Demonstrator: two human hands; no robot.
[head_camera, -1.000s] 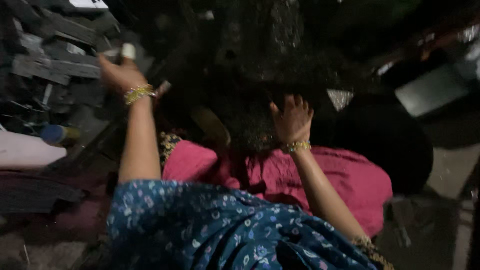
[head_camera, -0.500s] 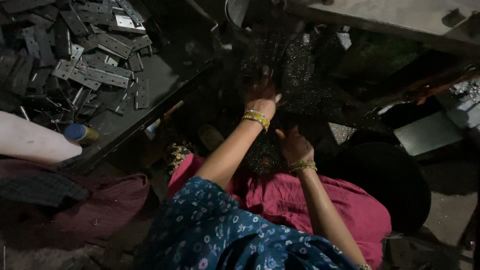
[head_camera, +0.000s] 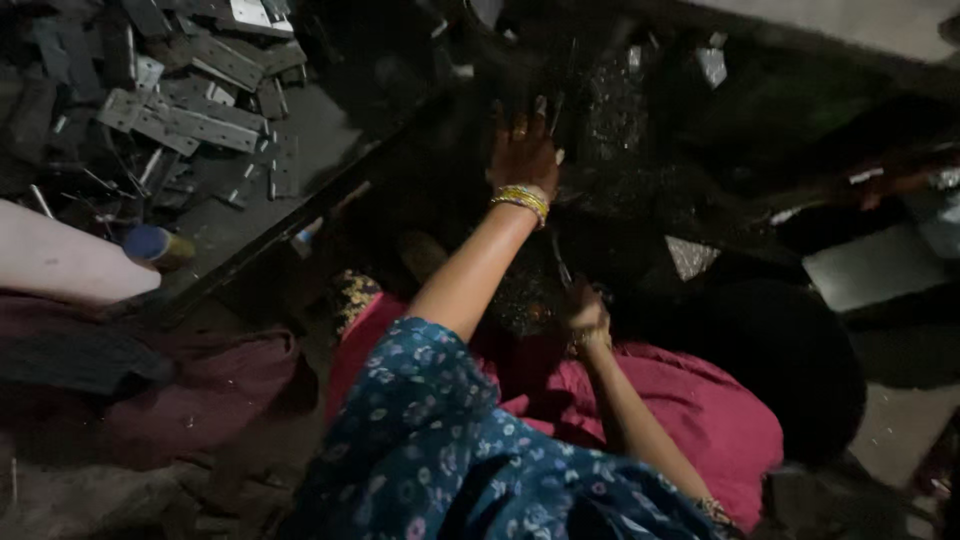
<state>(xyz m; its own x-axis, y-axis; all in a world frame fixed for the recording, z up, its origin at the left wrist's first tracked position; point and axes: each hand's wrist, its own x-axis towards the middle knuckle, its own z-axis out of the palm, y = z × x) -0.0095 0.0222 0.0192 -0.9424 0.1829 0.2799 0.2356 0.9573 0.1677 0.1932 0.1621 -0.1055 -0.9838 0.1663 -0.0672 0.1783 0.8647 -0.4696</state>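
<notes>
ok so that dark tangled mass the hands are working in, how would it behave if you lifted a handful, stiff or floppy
Probably floppy: the dark tangled mass looks loose and stringy under the spread left hand. It likely snags and drags more along, since strands trail down to the right hand. It seems light for its bulk, though the dim light leaves this unsure.

Blue floral-print sleeve (head_camera: 450, 440) covered upper arm. Stacked yellow-gold bangles (head_camera: 521, 201) circled left wrist; ring on left hand (head_camera: 523, 152). Pink-red garment (head_camera: 690, 400) over lap, lower right.
</notes>
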